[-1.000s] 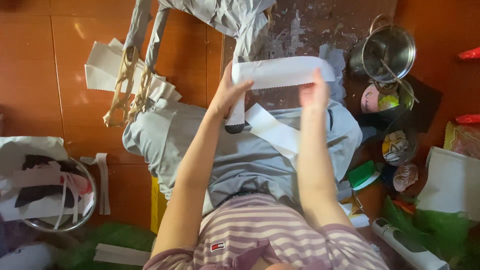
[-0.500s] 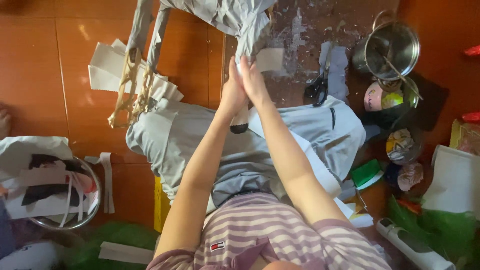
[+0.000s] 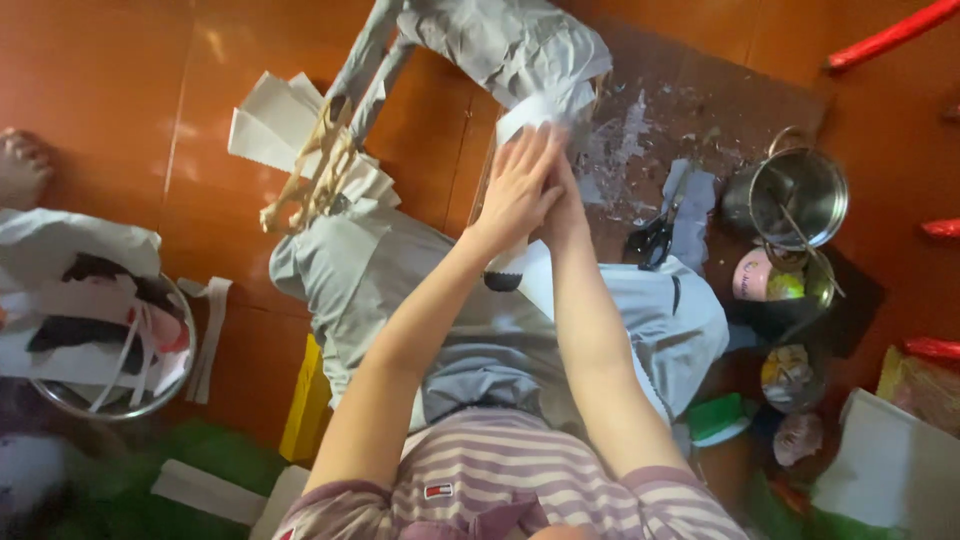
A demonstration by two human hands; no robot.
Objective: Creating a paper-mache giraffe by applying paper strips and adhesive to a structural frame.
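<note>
Two hands [image 3: 535,190], one scissors [image 3: 653,238], one pot [image 3: 795,195]

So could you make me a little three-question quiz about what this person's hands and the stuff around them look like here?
1. True or false: the left hand and right hand are pressed close together on the grey papered frame.
2. Which lies just right of the right forearm on the brown board? A) scissors B) a hammer C) a ruler
3. Fill in: the steel pot stands to the ___ of the hands.

Key: 1 true; 2 A, the scissors; 3 right.
</note>
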